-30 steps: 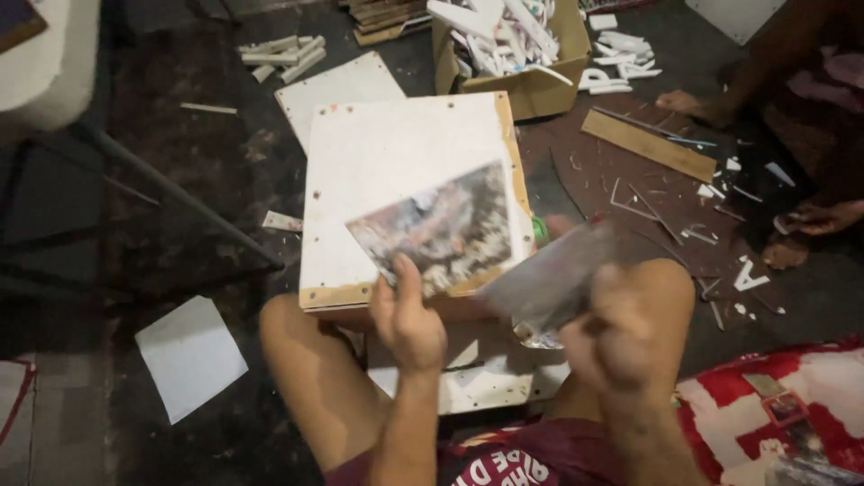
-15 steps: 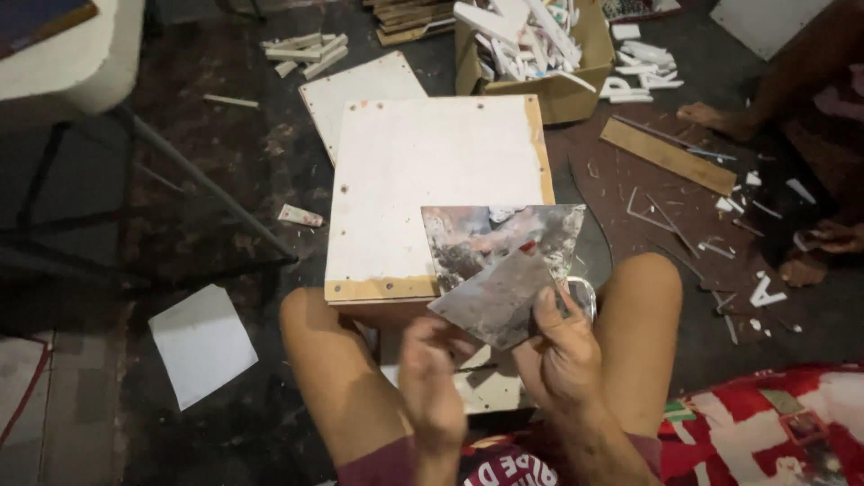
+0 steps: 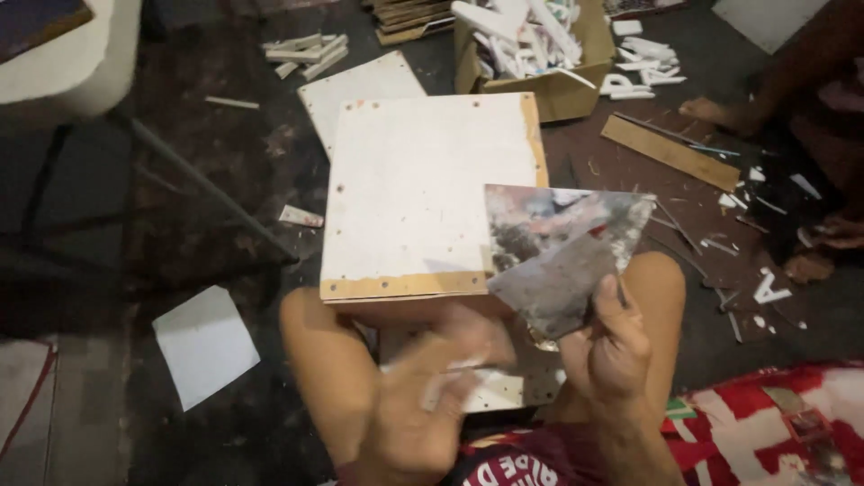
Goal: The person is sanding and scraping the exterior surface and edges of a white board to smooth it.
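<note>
A white square board (image 3: 423,193) with a bare wooden front edge rests across my knees. My right hand (image 3: 614,353) pinches two thin sheets together at their lower corner: a mottled printed picture (image 3: 551,219) and, in front of it, a grey sheet (image 3: 558,283). Both stick up over the board's right front corner. My left hand (image 3: 418,409) is low over my lap, away from the sheets and blurred by motion. I cannot tell whether it holds anything. A smaller white panel (image 3: 504,389) lies under the board between my legs.
A cardboard box (image 3: 565,92) of white offcuts stands beyond the board, a second white panel (image 3: 355,85) to its left. A wooden strip (image 3: 670,153) and white scraps lie at right, near another person's foot (image 3: 720,112). A white sheet (image 3: 205,344) and a table leg (image 3: 202,187) are left.
The left hand let go of the printed picture and dropped to my lap. The right hand brought the grey sheet against the picture and now holds both.
</note>
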